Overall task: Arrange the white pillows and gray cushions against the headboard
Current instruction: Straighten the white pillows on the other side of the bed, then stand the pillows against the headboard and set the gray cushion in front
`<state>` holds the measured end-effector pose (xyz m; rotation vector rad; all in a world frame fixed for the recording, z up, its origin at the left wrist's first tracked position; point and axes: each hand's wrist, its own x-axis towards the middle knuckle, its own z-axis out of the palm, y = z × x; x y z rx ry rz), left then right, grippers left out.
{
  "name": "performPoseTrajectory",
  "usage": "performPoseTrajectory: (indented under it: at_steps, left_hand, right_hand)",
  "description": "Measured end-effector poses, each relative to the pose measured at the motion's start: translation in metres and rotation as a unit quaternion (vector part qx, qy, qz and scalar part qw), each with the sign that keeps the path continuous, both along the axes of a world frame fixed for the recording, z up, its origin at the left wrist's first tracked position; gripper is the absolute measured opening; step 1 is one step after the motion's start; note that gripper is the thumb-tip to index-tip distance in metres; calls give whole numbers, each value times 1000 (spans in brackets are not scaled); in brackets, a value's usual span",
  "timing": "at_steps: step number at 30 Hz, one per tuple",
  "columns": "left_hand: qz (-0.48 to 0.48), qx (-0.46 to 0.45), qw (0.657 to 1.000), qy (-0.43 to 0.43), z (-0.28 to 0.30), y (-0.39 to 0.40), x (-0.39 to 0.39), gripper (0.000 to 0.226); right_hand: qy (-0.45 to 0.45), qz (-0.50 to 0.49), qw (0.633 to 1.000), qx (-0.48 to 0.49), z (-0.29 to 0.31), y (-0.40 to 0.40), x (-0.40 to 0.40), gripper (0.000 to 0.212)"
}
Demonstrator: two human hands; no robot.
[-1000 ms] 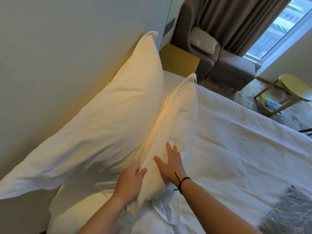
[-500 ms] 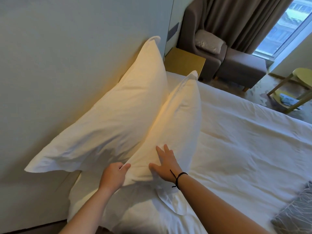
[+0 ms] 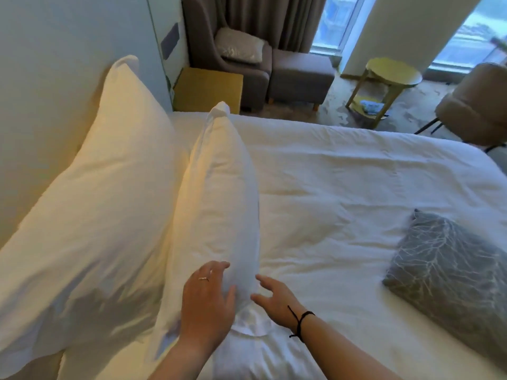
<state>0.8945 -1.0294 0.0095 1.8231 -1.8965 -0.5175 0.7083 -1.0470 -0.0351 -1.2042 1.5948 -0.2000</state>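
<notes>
Your left hand point(image 3: 207, 303) rests open-fingered on the front plump white pillow point(image 3: 219, 204); right hand point(image 3: 274, 300) open, just beside its edge. Patterned gray square cushion point(image 3: 450, 272) lies well apart on the white duvet point(image 3: 329, 187), wide bare bedding between.

A hotel-style bedroom: a white-sheeted bed point(image 3: 343, 187) against a headboard point(image 3: 55, 78), a gray armchair point(image 3: 219, 45) with footstool point(image 3: 300, 75), and curtained floor-length windows point(image 3: 326, 23).

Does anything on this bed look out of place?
Yes. The gray patterned cushion lies flat on the white bedspread, far from the headboard, while both white pillows stand by it. It looks not yet arranged.
</notes>
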Motion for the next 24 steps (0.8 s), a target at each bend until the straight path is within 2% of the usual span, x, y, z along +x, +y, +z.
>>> performPoseTrajectory:
  at_steps: [3,5,8,12,16,19,22,24]
  left_hand:
    - [-81,19,996,-15,-16,-17,-33,39]
    - [-120,100,988,-9,-26,-28,-57,31]
    - [-166,210,963,14,-39,-37,-87,16]
    - [-173,235,956,7,-52,-39,-129,15]
    - [-177,259,949,-28,-67,-44,-186,19]
    - [-176,293,938,-52,-78,-41,-230,19]
    - [-152,308,938,-56,-79,-42,-278,16]
    - [-148,313,937,-58,-79,-42,-306,13]
  right_hand:
    - [29,-133,991,16,2,30,-56,51]
    - [51,-201,978,35,5,52,-102,47]
    - [85,-266,958,60,9,80,-165,49]
    - [100,-311,940,99,-3,106,-234,60]
    - [134,-288,942,110,-36,107,-297,63]
    - [149,-232,954,117,-60,93,-339,60]
    - [223,-107,967,61,-83,65,-378,56]
    - [291,-16,957,2,-97,39,-401,54]
